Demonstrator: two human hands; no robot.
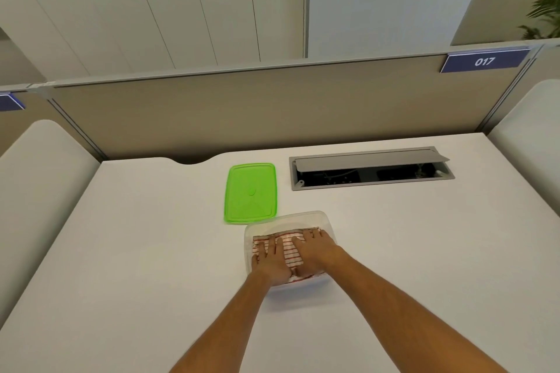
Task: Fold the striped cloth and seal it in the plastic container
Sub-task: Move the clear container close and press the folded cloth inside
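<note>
A clear plastic container (298, 217) stands on the white desk in front of me. Folded inside it lies the red-and-white striped cloth (289, 248). Flat on the cloth's left half, fingers straight, my left hand (271, 263) presses down. Beside it my right hand (315, 250) presses the right half the same way, its fingertips near the container's far wall. The green lid (251, 192) lies flat on the desk just beyond the container, to its far left, touched by neither hand.
An open grey cable hatch (371, 171) is set into the desk at the back right. A beige partition (272, 112) bounds the far edge, with white cabinets behind it. White desk (136, 251) surface spreads left and right of the container.
</note>
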